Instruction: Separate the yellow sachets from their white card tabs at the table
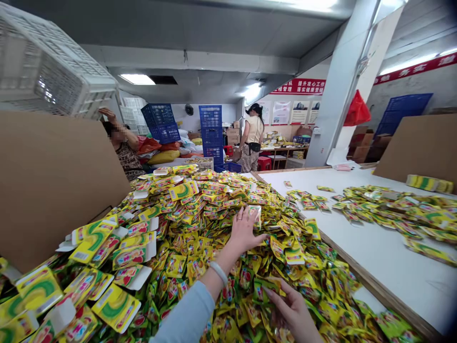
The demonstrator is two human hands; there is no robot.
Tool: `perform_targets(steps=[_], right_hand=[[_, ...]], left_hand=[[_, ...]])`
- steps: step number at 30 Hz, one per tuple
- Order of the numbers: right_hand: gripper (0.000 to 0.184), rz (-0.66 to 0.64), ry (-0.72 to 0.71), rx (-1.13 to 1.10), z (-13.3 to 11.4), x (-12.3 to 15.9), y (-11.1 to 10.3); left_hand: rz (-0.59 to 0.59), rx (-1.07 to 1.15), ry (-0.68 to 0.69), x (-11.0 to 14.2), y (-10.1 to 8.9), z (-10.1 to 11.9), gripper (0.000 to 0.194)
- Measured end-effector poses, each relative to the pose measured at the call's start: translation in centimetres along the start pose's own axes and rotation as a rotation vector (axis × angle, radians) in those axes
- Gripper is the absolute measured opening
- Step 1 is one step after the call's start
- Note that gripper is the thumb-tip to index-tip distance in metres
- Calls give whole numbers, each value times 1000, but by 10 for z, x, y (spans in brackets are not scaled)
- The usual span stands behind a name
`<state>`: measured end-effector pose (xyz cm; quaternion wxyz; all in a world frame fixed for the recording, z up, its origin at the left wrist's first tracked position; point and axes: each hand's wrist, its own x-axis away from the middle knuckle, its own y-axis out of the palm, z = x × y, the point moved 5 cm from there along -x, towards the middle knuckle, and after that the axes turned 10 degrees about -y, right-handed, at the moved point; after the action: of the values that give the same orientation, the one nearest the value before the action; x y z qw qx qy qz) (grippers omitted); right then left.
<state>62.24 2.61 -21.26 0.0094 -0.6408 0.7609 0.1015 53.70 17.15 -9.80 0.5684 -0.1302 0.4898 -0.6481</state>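
Observation:
A big heap of yellow and green sachets (200,209) fills the table in front of me. My left hand (244,231) reaches out over the heap, a bracelet on its wrist, fingers closed on a single yellow sachet (255,213) held upright. My right hand (293,309) lies low at the near edge of the heap, fingers curled around a bunch of sachets (266,286). Flat yellow cartons (117,305) with open flaps lie scattered over the left side of the heap.
A brown cardboard sheet (53,181) stands at the left. A white table (374,247) at the right carries more sachets (392,205). A person lifts a white crate (50,71) behind the cardboard; another person (252,138) stands farther back by blue crates (210,128).

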Motion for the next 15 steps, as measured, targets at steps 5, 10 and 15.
perform_targets(steps=[5, 10, 15], right_hand=[[37, 23, -63, -25, -13, -2, -15], [38, 17, -61, -44, -20, -4, -21], [52, -172, 21, -132, -11, -7, 14]], left_hand=[[31, -81, -164, -9, 13, 3, 58], [-11, -79, -208, 31, -13, -10, 68], [-112, -42, -266, 115, -31, -25, 29]])
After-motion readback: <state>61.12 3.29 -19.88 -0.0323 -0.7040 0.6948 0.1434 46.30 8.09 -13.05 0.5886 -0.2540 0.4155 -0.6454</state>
